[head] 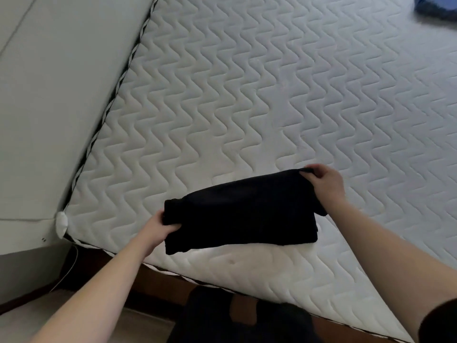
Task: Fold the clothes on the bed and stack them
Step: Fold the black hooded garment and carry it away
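Folded black garment (241, 210) lies on the mattress (272, 95) near its front edge, toward the front-left corner. Left hand (162, 227) grips the garment's left end, fingers curled under the fabric. Right hand (324, 183) pinches its far right corner. Blue clothing (436, 7) lies well apart at the far right edge.

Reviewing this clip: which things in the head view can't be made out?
- Blue garment, head view: cut off by the top right corner and blurred, type unclear.
- Black garment: too dark to count folds or tell its type.
- Left hand: fingers tucked under the cloth.
- Right hand pinches the far corner; its fingertips are hidden by cloth.
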`<state>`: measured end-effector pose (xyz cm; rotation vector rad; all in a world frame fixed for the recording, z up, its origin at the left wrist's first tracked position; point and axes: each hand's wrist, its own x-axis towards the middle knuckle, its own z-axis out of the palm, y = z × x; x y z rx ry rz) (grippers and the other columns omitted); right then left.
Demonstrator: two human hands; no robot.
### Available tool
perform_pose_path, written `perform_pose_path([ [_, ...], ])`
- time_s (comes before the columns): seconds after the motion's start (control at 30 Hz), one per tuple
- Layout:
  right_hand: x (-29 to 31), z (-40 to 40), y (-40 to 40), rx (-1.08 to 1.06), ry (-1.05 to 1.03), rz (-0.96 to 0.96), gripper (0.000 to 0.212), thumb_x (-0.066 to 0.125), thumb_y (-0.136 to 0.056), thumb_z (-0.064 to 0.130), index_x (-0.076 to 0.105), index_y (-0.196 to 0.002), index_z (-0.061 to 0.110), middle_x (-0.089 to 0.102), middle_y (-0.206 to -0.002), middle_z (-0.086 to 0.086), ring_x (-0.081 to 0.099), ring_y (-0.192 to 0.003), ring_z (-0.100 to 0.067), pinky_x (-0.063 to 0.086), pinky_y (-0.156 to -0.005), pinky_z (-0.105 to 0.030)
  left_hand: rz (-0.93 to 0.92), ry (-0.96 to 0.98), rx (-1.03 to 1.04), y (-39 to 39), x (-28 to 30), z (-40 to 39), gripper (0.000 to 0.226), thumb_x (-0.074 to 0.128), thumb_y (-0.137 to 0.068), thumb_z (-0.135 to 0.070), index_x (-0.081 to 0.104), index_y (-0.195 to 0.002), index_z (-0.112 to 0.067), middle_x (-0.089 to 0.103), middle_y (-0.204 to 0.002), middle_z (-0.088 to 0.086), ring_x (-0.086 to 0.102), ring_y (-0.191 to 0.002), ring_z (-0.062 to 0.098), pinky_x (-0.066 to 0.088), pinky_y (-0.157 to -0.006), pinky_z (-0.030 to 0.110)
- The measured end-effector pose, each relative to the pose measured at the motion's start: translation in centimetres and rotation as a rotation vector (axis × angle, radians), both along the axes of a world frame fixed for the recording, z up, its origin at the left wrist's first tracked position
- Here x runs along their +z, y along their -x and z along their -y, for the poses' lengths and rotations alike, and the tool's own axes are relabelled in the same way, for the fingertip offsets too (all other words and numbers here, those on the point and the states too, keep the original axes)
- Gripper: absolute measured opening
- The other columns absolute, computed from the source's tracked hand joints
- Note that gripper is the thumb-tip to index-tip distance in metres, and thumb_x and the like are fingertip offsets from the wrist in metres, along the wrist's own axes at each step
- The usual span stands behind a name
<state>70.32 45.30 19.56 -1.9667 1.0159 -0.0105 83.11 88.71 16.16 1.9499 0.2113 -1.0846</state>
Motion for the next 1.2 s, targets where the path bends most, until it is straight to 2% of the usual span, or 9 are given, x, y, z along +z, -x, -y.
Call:
perform_pose_path([
  [0.1,-3.1,-1.0,-5.6,0.043,0.0,-0.035,0.014,0.071,-0.085,0.025,0.07,-0.086,0.038,0.07,-0.091,0.015,0.064,-0.088,-0.007,0.046,-0.085,-0.023,0.038,-0.069,0.017,-3.7,-2.3,-1.4,0.047,0.076,-0.085,-0.013,0.054,-0.126,-0.011,0.067,-0.114,0.006,0.064,-0.106,0.023,0.052,-0.093,0.041],
  [0.27,-7.9,-1.7,-13.2,0.136,0.019,-0.117,0.016,0.063,-0.091,0.025,0.07,-0.098,0.037,0.067,-0.092,0.016,0.061,-0.084,-0.004,0.043,-0.08,-0.019,0.131,-0.078,0.011,-8.9,-5.8,-2.3,0.032,0.068,-0.092,-0.024,0.051,-0.118,-0.032,0.063,-0.104,-0.016,0.062,-0.099,0.008,0.047,-0.071,0.018],
  [0.4,-11.0,-1.6,-17.8,0.166,0.041,-0.15,0.015,0.063,-0.09,0.028,0.069,-0.097,0.04,0.067,-0.093,0.015,0.059,-0.087,-0.006,0.039,-0.081,-0.022,0.155,-0.141,-0.102,-12.7,-8.8,-3.1,0.032,0.057,-0.098,-0.03,0.047,-0.129,-0.03,0.064,-0.117,-0.005,0.059,-0.109,0.02,0.047,-0.092,0.037],
  [0.5,-12.5,-1.2,-20.3,0.189,0.071,-0.184,0.013,0.064,-0.089,0.032,0.07,-0.1,0.039,0.066,-0.093,0.01,0.059,-0.087,-0.011,0.039,-0.079,-0.026,0.176,-0.221,-0.168,-15.4,-10.7,-3.3,0.043,0.054,-0.099,-0.031,0.041,-0.14,-0.029,0.061,-0.126,-0.001,0.057,-0.116,0.025,0.043,-0.097,0.039],
  [0.67,-14.0,-1.0,-23.0,0.257,0.126,-0.213,0.021,0.062,-0.092,0.026,0.07,-0.111,0.029,0.07,-0.105,0.001,0.059,-0.092,-0.016,0.042,-0.084,-0.029,0.209,-0.268,-0.061,-18.0,-12.8,-2.7,0.055,0.059,-0.096,-0.034,0.033,-0.144,-0.032,0.06,-0.117,0.001,0.06,-0.105,0.025,0.047,-0.087,0.037],
  [0.8,-14.8,-0.8,-23.1,0.344,-0.057,-0.317,0.044,0.06,-0.096,0.02,0.049,-0.139,0.022,0.065,-0.121,-0.002,0.057,-0.098,-0.017,0.042,-0.088,-0.028,0.285,-0.399,-0.024,-17.8,-13.5,-1.4,0.064,0.063,-0.092,-0.022,0.032,-0.149,-0.022,0.051,-0.135,0.011,0.053,-0.12,0.028,0.043,-0.103,0.043],
  [0.9,-15.5,-0.1,-21.4,0.363,-0.092,-0.405,0.05,0.061,-0.096,0.025,0.043,-0.143,0.021,0.063,-0.127,-0.001,0.055,-0.099,-0.017,0.04,-0.091,-0.029,0.528,-0.49,-0.109,-16.6,-13.0,0.3,0.064,0.065,-0.088,-0.015,0.038,-0.147,-0.014,0.046,-0.139,0.016,0.044,-0.129,0.033,0.037,-0.109,0.044],
  [1.0,-15.9,1.1,-18.4,0.346,-0.081,-0.462,0.049,0.062,-0.095,0.029,0.046,-0.14,0.02,0.062,-0.13,-0.003,0.058,-0.105,-0.021,0.042,-0.094,-0.032,0.717,-0.412,-0.307,-14.5,-12.3,3.3,0.055,0.064,-0.088,-0.012,0.048,-0.141,-0.013,0.05,-0.136,0.01,0.045,-0.127,0.029,0.037,-0.108,0.041],
  [1.2,-16.5,3.4,-11.3,0.365,0.026,-0.658,0.049,0.068,-0.09,0.032,0.052,-0.136,0.023,0.06,-0.129,-0.005,0.059,-0.112,-0.026,0.047,-0.087,-0.034,0.724,-0.135,-0.669,-8.6,-12.7,11.6,0.045,0.064,-0.09,-0.014,0.056,-0.134,-0.017,0.058,-0.13,0.0,0.05,-0.124,0.021,0.041,-0.105,0.036],
])
